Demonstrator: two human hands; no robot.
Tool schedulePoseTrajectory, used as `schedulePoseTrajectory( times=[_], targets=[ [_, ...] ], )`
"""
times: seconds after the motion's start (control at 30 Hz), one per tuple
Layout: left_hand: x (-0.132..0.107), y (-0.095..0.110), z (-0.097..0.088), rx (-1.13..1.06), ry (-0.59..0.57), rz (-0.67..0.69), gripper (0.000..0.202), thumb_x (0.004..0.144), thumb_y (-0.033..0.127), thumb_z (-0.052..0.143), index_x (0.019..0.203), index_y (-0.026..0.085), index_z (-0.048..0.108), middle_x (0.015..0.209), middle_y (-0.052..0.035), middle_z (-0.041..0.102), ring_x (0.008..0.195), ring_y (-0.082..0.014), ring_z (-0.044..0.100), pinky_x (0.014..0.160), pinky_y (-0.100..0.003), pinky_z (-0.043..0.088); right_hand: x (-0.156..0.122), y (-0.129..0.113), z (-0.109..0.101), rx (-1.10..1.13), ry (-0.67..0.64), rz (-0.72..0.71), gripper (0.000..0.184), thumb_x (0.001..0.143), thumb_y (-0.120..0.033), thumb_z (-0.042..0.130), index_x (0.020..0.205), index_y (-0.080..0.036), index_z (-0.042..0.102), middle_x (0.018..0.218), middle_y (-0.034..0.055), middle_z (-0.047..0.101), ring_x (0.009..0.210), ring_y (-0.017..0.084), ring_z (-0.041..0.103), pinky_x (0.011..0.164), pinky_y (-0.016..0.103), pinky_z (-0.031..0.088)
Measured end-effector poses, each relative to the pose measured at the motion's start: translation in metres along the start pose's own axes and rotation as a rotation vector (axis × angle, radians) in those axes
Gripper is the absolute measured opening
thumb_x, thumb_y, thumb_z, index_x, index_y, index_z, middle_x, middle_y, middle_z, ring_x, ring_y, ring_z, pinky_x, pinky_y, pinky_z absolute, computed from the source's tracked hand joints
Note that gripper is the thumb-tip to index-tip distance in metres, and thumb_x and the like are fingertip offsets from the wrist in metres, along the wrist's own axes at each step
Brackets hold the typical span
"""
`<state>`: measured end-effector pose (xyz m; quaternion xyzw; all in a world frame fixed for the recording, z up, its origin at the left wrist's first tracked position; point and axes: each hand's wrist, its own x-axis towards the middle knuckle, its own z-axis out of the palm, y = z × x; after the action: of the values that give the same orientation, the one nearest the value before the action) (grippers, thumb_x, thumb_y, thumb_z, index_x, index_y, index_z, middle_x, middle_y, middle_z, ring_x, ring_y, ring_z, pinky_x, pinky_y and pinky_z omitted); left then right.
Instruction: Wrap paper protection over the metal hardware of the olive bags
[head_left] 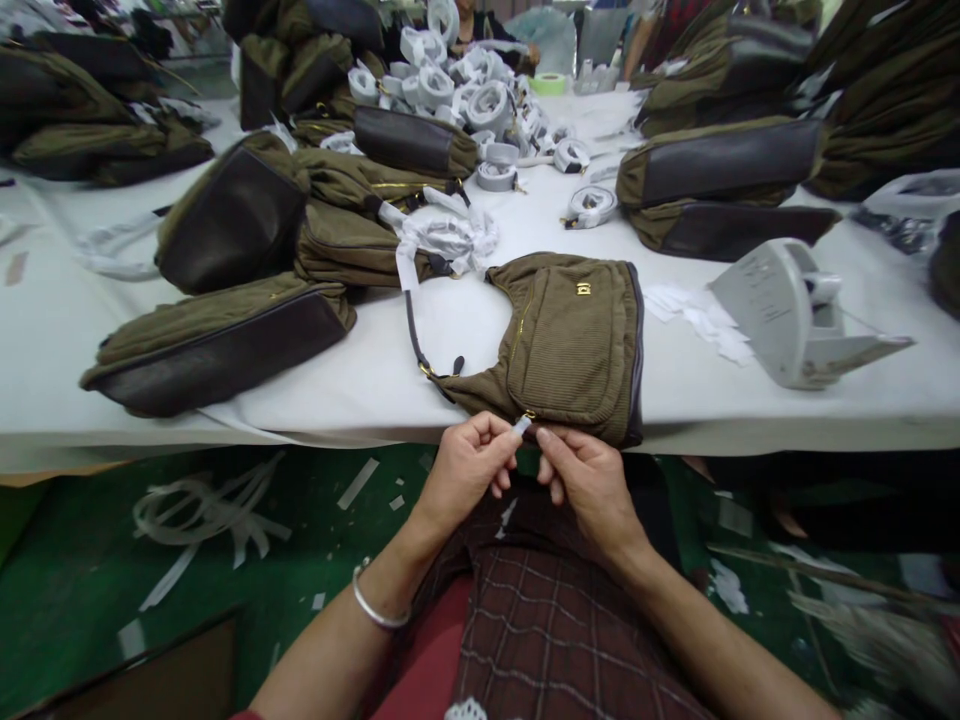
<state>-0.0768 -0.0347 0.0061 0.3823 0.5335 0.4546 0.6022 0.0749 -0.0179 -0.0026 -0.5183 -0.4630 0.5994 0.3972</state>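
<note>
Corduroy bag [574, 345], olive, one, laid on the white table [375, 400] at its near edge; left hand [474, 462], thumb and forefinger pinching a pale strip [522, 426] beside a small gold ring [529, 414]; right hand [589, 485], thumb near forefinger, whether pinching cannot be told; advisable: strip kept flat, ring steady, cloth clear of both

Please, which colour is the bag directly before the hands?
The bag is mostly olive-brown; head view.
</note>
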Motion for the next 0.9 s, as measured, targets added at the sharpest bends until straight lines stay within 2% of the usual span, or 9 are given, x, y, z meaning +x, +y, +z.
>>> schedulePoseTrajectory(
  times=[0.1,0.2,0.27,0.33,0.47,0.6,0.7,0.77,0.9],
  targets=[
    [-0.004,0.002,0.003,0.162,0.051,0.091,0.032,0.084,0.047,0.064,0.077,0.016,0.058,0.058,0.005,0.057,0.045,-0.0063,0.053,0.043,-0.016,0.044,0.001,-0.007,0.005,0.252,-0.12,0.105,0.036,0.081,-0.049,0.069,0.089,-0.014,0.071,0.051,-0.0041,0.055,0.035,0.002,0.035,0.036,0.016,0.022],
    [-0.004,-0.005,0.006,0.096,0.022,0.073,0.035,0.086,0.05,0.06,0.075,0.017,0.055,0.056,0.0053,0.056,0.042,-0.0066,0.051,0.04,-0.017,0.042,0.005,-0.011,0.011,0.422,-0.229,0.212,0.039,0.076,-0.049,0.074,0.095,-0.014,0.07,0.044,-0.0085,0.045,0.033,0.001,0.025,0.036,0.016,0.018],
    [-0.002,-0.014,0.008,0.057,0.002,0.046,0.037,0.087,0.051,0.058,0.075,0.017,0.054,0.058,0.0048,0.056,0.041,-0.0069,0.05,0.038,-0.017,0.041,0.008,-0.012,0.01,0.415,-0.285,0.24,0.042,0.077,-0.052,0.072,0.093,-0.013,0.07,0.04,-0.0095,0.039,0.033,0.002,0.022,0.035,0.017,0.017],
    [-0.002,-0.022,0.01,0.147,0.027,0.082,0.034,0.089,0.049,0.056,0.079,0.017,0.057,0.061,0.0039,0.058,0.044,-0.0076,0.051,0.041,-0.018,0.043,0.009,-0.01,0.006,0.329,-0.32,0.228,0.044,0.08,-0.055,0.069,0.088,-0.012,0.069,0.038,-0.0096,0.035,0.033,0.002,0.022,0.036,0.017,0.017],
    [-0.005,-0.024,0.006,0.603,0.079,0.424,0.022,0.093,0.034,0.055,0.08,0.017,0.064,0.066,0.0013,0.062,0.059,-0.0102,0.059,0.06,-0.021,0.048,0.01,-0.008,-0.004,0.132,-0.287,0.123,0.044,0.084,-0.057,0.063,0.083,-0.013,0.065,0.041,-0.0093,0.034,0.035,0.002,0.024,0.036,0.017,0.017],
    [0.004,-0.003,-0.017,0.866,0.1,0.812,0.018,0.095,0.024,0.052,0.087,0.017,0.066,0.078,-0.0033,0.07,0.071,-0.0132,0.063,0.071,-0.024,0.049,0.011,-0.006,-0.013,0.049,-0.267,0.106,0.046,0.086,-0.061,0.058,0.086,-0.015,0.063,0.041,-0.0102,0.032,0.035,0.003,0.023,0.035,0.018,0.017],
    [0.028,0.019,-0.043,1.091,0.2,0.897,0.017,0.094,0.019,0.05,0.099,0.016,0.066,0.09,-0.0079,0.071,0.087,-0.0192,0.064,0.084,-0.033,0.05,0.011,-0.004,-0.022,-0.022,-0.294,0.124,0.048,0.087,-0.062,0.055,0.09,-0.015,0.064,0.041,-0.0099,0.034,0.034,0.004,0.026,0.036,0.018,0.018],
    [0.048,0.031,-0.059,1.237,0.128,0.846,0.025,0.092,0.011,0.047,0.108,0.016,0.066,0.102,-0.0092,0.071,0.098,-0.0216,0.063,0.09,-0.037,0.05,0.009,-0.004,-0.031,-0.086,-0.337,0.146,0.052,0.087,-0.063,0.053,0.097,-0.014,0.066,0.042,-0.0088,0.039,0.033,0.004,0.03,0.036,0.018,0.022],
    [0.071,0.044,-0.08,1.325,-0.198,0.671,0.04,0.087,0.001,0.039,0.108,0.02,0.067,0.112,-0.0058,0.07,0.104,-0.0178,0.063,0.094,-0.033,0.049,0.0,-0.003,-0.055,-0.229,-0.385,0.183,0.059,0.087,-0.062,0.051,0.119,-0.014,0.062,0.049,-0.0048,0.054,0.035,0.009,0.045,0.038,0.02,0.031]
  ],
)
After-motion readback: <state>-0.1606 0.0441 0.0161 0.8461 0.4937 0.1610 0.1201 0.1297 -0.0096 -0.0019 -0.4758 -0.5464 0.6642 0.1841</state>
